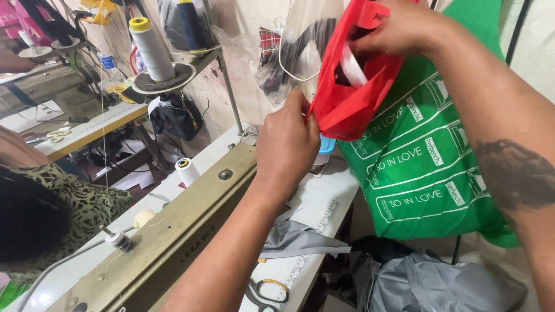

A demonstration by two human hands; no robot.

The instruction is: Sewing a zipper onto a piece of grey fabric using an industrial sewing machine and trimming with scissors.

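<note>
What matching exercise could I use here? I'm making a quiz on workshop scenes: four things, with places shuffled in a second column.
Things:
1. red bag
2. green bag
3. scissors
4. grey thread cone

Places:
A. on the stand, upper left
B. flat on the white table, near the bottom edge
C. held between the left hand and right hand
D. hanging behind the red bag, on the right

Pairs: 1-C, 2-D, 3-B, 4-A

White sewing table (324, 199), metal thread stand (173, 72), pale wall (540, 52) behind.
</note>
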